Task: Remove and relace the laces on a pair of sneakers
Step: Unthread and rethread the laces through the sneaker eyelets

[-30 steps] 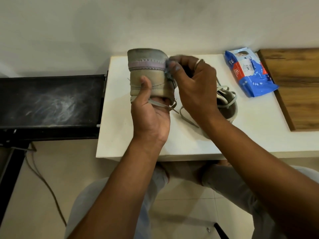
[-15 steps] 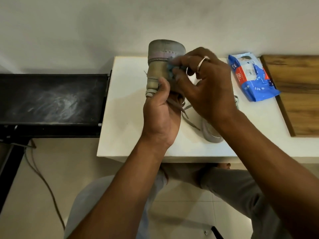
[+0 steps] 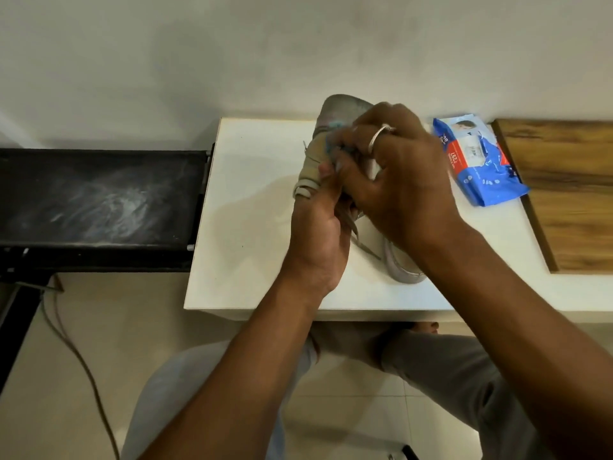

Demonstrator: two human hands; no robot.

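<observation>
We held one sneaker [image 3: 338, 111] upright above the counter [image 3: 252, 227], clear of its top. Our left hand [image 3: 315, 234] gripped the sneaker from below, thumb pressed against the side. Our right hand [image 3: 398, 180] had its fingertips bunched at the blue-trimmed opening, pinching what we took for the lace [image 3: 304, 190]; blur hid the exact hold.

The step, as we judged it, was drawing the lace out of the eyelets. Doing it well meant slackening each crossing first, then pulling straight along the eyelet while the left hand braced the sneaker.

The upper looked like soft beige fabric with a greyer, rounded end. The lace was flat and pale, looping out at the side. Below and right of the sneaker lay its mate [image 3: 403, 270], pale-soled, on the smooth white counter. Further right sat a glossy blue packet [image 3: 481, 174] and a grained wooden board [image 3: 570, 200].
</observation>
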